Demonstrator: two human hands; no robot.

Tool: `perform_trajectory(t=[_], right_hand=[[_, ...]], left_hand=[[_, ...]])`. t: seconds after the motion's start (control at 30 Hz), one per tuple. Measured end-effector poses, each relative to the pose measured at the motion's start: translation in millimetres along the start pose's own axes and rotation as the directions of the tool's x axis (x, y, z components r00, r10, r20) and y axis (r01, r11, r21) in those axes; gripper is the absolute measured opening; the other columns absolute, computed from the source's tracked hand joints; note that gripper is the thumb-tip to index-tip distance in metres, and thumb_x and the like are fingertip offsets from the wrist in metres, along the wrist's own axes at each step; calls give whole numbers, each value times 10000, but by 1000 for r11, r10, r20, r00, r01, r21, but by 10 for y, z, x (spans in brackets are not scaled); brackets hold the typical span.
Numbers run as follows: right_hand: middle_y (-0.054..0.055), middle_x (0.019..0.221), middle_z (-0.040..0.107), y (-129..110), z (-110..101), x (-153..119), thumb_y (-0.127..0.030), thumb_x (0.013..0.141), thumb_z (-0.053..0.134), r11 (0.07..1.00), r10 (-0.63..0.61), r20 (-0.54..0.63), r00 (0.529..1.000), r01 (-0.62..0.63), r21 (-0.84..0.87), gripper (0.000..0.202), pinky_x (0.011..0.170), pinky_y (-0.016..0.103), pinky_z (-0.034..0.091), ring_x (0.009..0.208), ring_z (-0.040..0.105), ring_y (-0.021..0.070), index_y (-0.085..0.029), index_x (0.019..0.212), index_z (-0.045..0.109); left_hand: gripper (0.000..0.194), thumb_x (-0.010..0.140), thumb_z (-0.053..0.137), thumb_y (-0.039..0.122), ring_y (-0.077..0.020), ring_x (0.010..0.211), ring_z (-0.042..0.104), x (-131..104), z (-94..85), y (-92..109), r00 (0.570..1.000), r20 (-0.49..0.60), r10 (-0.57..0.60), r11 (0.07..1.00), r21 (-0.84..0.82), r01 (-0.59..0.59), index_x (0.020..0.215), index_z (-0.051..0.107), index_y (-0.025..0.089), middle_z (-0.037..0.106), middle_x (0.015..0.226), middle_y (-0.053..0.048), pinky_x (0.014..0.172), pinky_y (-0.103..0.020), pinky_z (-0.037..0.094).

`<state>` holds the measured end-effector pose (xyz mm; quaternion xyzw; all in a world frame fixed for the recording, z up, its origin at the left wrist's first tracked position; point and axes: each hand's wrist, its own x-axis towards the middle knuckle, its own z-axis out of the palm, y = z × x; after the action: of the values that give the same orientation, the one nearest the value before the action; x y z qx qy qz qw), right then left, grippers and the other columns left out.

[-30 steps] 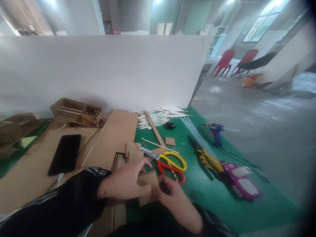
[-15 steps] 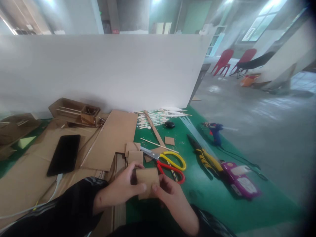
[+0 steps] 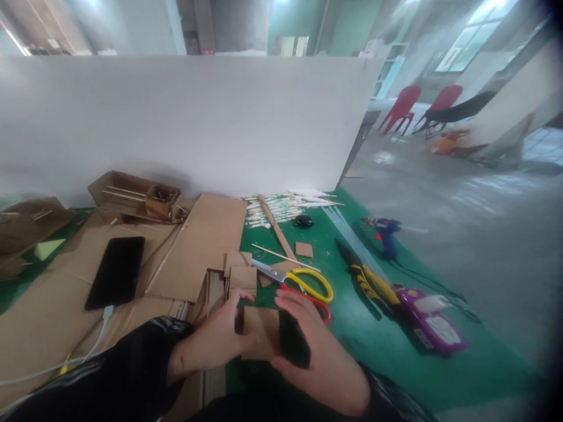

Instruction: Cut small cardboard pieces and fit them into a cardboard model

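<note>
The left hand point(image 3: 215, 341) pinches the card point(image 3: 265, 328) by its left side, toward the table's point(image 3: 373, 363) near edge; the right hand point(image 3: 319, 357) is spread (thumb contact unclear). A light, square grip should avoid bending it.

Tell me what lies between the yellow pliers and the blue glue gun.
In the head view, translucent strips lie on the green tabletop between the pliers and the glue gun.
</note>
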<state>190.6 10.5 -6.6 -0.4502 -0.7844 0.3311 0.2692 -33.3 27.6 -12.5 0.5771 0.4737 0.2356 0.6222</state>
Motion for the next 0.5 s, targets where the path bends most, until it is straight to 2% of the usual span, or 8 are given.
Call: perform_trajectory(t=[0.1,0.2,0.3,0.5], right_hand=[[110,1494,375,8,14,13,-297,619,791,987,-20,158,987,44,-154,892,1122,510,277,1376,292,338,-224,1413,393],[124,1480,406,-12,78,50,-306,599,794,969,-1,222,975,56,-241,932,1118,521,271,1368,300,349,-186,1428,387],[117,1444,452,-30,143,74,-267,622,764,959,-14,209,978,72,-273,885,1108,501,284,1339,338,332,-176,1420,393],[123,1378,504,-24,202,77,-220,635,722,953,-66,129,989,101,-286,797,1086,469,312,1275,400,315,-152,1373,428]], left_hand=[[521,737,609,131,-106,621,530,2,1,-7,999,-12,-42,996,76,43,1190,368,217,555,796,48,525,-207,403],[528,719,631,137,-105,591,510,4,2,11,998,-35,-54,987,149,59,1181,389,215,524,730,70,496,-201,370],[538,710,647,145,-123,652,536,13,3,25,998,-49,-42,982,183,51,1179,390,204,537,737,63,544,-214,402],[546,719,630,148,-146,736,585,21,6,-10,1000,-4,-25,992,120,25,1192,364,207,609,847,20,608,-237,454]])
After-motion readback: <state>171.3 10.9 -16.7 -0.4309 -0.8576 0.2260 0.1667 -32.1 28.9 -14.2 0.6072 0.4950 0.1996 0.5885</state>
